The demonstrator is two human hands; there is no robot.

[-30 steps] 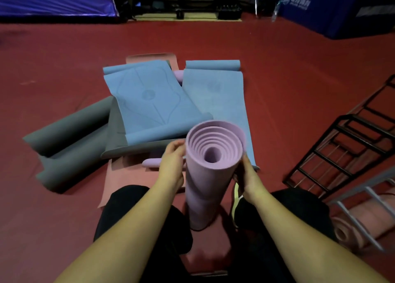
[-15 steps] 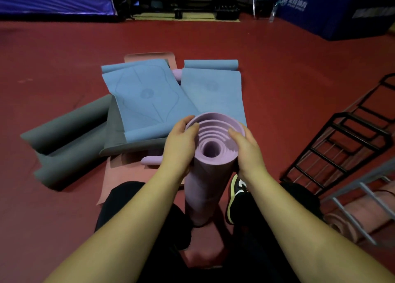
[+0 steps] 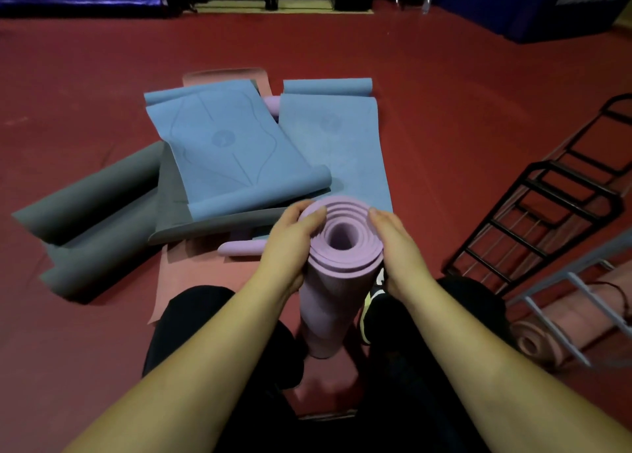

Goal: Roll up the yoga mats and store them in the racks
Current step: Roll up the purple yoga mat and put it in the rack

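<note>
Centre of the frame: the rolled lilac foam yoga mat [image 3: 337, 281] stands upright on its end on the dark red floor [image 3: 444, 110], between the person's black-clad knees. Its top shows a neat spiral of layers around an open round core, the outer wraps sitting slightly lower than the inner ones. The left hand [image 3: 290, 244] curls around the left side of the top rim, fingers lapping over the edge. The right hand [image 3: 393, 244] presses against the right side, fingers lying along the rim, clasping the roll from the other flank. So both hands are clamped on the same mat.

Above it, centre-left, lies a pile of loose mats: a pale blue flat mat with a printed line pattern [image 3: 225, 145], a second plain blue mat [image 3: 338, 145] to its right with its far end curled, and grey mats [image 3: 92, 210] partly rolled at the left. At the right edge, a black metal wire rack [image 3: 547, 206] lies tilted, and at lower right a rolled pink mat [image 3: 547, 336] sits behind a grey metal frame [image 3: 564, 302].
</note>
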